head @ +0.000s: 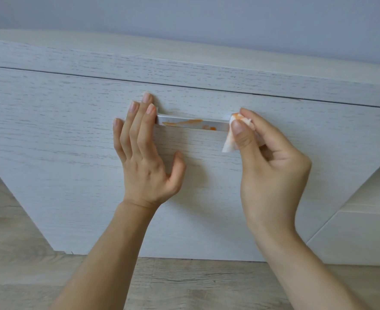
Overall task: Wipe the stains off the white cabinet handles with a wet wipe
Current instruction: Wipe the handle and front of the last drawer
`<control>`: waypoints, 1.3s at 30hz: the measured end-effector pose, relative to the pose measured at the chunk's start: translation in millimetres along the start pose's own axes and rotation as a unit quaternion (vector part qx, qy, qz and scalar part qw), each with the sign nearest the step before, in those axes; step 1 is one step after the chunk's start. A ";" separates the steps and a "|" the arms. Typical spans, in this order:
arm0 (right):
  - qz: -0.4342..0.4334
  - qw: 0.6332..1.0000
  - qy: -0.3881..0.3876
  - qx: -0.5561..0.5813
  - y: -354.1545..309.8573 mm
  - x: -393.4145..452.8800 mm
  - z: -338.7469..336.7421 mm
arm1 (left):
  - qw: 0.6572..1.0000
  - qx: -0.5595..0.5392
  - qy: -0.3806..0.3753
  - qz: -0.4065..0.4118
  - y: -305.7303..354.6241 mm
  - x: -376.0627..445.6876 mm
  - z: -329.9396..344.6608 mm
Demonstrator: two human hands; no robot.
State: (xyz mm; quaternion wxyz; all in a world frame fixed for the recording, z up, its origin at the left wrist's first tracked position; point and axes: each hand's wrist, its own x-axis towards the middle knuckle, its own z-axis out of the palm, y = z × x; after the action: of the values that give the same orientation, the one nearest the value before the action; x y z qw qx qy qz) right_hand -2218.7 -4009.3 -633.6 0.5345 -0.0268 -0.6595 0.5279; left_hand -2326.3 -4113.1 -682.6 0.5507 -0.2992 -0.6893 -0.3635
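Observation:
A white bar handle [192, 125] sits across the front of a white wood-grain cabinet drawer [72, 135]. Orange smears run along its left and middle parts. My left hand [144, 153] lies flat on the drawer front, fingers straight, fingertips touching the handle's left end. My right hand [267, 162] pinches a folded white wet wipe [230, 144] between thumb and fingers and holds it against the handle's right end. The wipe's top edge carries an orange stain.
The cabinet's top panel [184, 70] overhangs the drawer. A second white unit [359, 238] stands lower at the right. Pale wood flooring [184, 283] runs below. A grey wall [207, 19] is behind.

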 end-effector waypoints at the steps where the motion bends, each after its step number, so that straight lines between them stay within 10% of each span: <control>1: -0.021 0.999 -0.006 -0.028 0.1 -3.1 2.7 | 1.000 0.001 -0.001 0.000 -0.3 0.0 -0.1; 32: 0.024 0.998 0.052 0.015 3.2 7.5 8.2 | 1.000 0.004 -0.005 0.013 -3.8 -0.9 -0.1; 39: -0.082 0.996 0.028 0.015 1.6 -7.0 2.6 | 1.000 0.018 -0.002 0.015 -6.3 -0.3 -1.1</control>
State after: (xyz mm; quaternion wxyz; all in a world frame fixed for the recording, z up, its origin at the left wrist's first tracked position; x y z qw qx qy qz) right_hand -2218.5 -4014.6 -639.1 0.5950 0.0206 -0.6359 0.4911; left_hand -2330.8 -4117.6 -683.9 0.5598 -0.3004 -0.6923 -0.3422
